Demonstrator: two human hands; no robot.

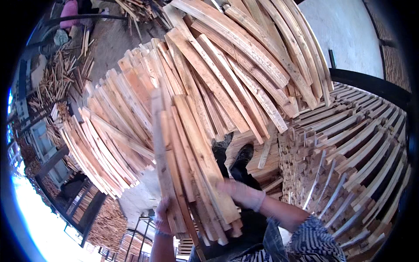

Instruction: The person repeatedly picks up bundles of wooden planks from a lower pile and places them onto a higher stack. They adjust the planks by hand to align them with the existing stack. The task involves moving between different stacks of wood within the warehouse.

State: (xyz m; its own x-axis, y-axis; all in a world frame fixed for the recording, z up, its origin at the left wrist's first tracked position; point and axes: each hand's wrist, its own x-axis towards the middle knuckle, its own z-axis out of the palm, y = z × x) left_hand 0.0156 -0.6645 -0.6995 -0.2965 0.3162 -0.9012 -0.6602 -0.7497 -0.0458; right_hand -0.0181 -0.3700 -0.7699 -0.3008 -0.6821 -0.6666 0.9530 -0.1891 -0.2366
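Observation:
A bundle of wooden slats is held between my two hands in front of my body, its far end over the large pile. My left hand grips the bundle's left side near its lower end; the slats partly cover the fingers. From the right, my right hand, in a pale glove, presses against the opposite side, somewhat blurred. Beyond the bundle spreads a big pile of loose wooden boards, lying side by side and partly overlapping. More slats fan out on the left of it.
On the right stands a tall stack of slats laid in spaced layers. My shoes rest on wooden boards below. Scrap sticks lie on the floor at far left, near a person in pink. A dark curved bar crosses at right.

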